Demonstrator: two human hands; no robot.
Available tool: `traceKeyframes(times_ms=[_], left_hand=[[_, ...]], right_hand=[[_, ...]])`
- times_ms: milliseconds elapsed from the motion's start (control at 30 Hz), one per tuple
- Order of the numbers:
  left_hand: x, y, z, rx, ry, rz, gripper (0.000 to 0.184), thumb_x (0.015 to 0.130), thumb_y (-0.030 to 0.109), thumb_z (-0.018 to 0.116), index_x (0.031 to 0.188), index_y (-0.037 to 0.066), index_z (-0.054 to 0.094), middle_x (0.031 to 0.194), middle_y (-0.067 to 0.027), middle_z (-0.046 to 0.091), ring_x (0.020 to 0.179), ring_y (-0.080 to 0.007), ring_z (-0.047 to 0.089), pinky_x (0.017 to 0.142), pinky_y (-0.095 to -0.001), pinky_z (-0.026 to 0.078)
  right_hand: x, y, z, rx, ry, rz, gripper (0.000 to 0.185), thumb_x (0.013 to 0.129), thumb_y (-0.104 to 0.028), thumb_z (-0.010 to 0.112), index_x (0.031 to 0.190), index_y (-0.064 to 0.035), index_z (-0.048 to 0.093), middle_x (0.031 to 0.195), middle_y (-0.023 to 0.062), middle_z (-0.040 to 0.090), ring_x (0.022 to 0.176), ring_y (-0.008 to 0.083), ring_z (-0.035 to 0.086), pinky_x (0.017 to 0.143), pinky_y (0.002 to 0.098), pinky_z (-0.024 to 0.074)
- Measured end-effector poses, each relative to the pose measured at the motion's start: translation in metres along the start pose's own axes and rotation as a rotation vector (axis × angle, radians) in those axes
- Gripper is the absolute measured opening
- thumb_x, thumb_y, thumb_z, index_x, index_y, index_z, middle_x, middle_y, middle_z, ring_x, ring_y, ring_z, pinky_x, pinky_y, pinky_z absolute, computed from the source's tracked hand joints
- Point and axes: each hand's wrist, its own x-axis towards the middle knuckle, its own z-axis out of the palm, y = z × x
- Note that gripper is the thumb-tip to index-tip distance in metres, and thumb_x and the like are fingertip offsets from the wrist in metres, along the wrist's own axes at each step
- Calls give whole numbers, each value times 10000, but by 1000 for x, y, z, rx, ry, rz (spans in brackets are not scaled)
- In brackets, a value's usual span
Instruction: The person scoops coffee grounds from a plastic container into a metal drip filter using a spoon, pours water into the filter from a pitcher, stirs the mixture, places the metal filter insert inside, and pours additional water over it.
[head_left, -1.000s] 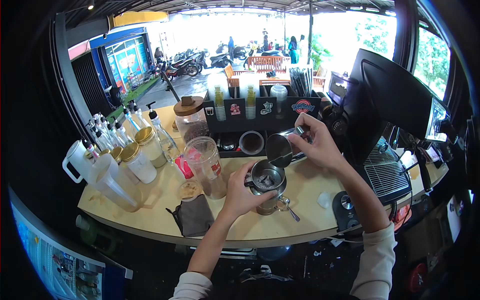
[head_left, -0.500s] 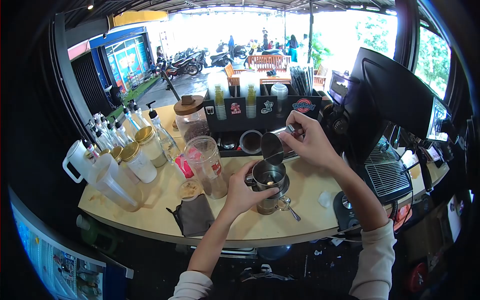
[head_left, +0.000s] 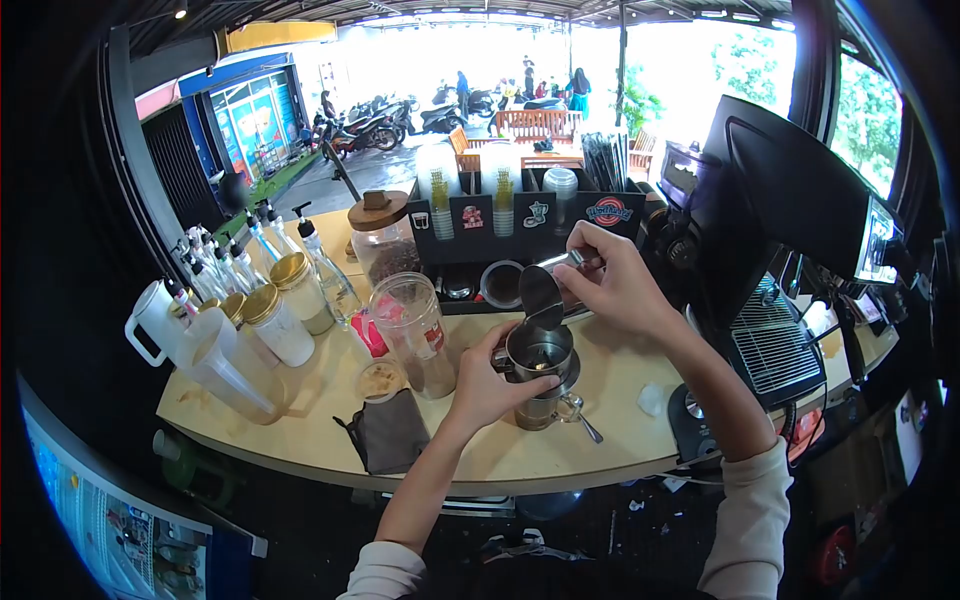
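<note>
My left hand (head_left: 487, 388) is wrapped round a metal drip coffee filter (head_left: 541, 345), thumb across its near side. Beneath the filter is a glass mug (head_left: 536, 414), with its handle and a spoon (head_left: 591, 432) at the right. Something dark shows inside the filter. Above it, my right hand (head_left: 618, 278) grips a small steel pitcher (head_left: 541, 294) by the handle. The pitcher is tilted to the left, its lip over the filter's rim; I cannot make out a stream clearly.
A tall clear canister (head_left: 412, 340), a grey cloth (head_left: 391, 432) and a small round lid (head_left: 380, 380) are left of the mug. Jars (head_left: 278, 328) and pump bottles (head_left: 325, 265) stand farther left. Behind is a black cup organizer (head_left: 520, 225); a coffee machine (head_left: 775, 335) stands right.
My right hand and the pitcher have shifted very slightly, the pitcher's tilt staying about the same. My left hand stays on the filter.
</note>
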Motion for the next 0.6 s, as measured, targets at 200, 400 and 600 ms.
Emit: traceKeyframes(times_ms=[200,400,600], left_hand=[[1,0,0,-26,1,11,771,569,277,873,1194,-32,544,1052,-146,657,988,-209,645,904,-325,491],[1,3,-1,16,10,30,758,569,267,874,1187,-26,550,1044,-142,660,964,-204,651,886,-320,498],[1,-1,-1,9,36,50,739,566,248,874,1177,-21,558,1033,-133,664,955,-200,654,880,-316,501]], right_hand=[[0,2,-2,17,17,11,191,882,-56,600,855,-8,416,706,16,527,683,48,574,582,214,488],[-1,8,-5,-11,25,6,174,880,-44,593,860,-3,425,711,26,546,692,55,587,594,218,502],[-5,4,-9,-17,36,12,167,877,-40,589,852,-1,428,709,33,561,689,60,592,602,228,522]])
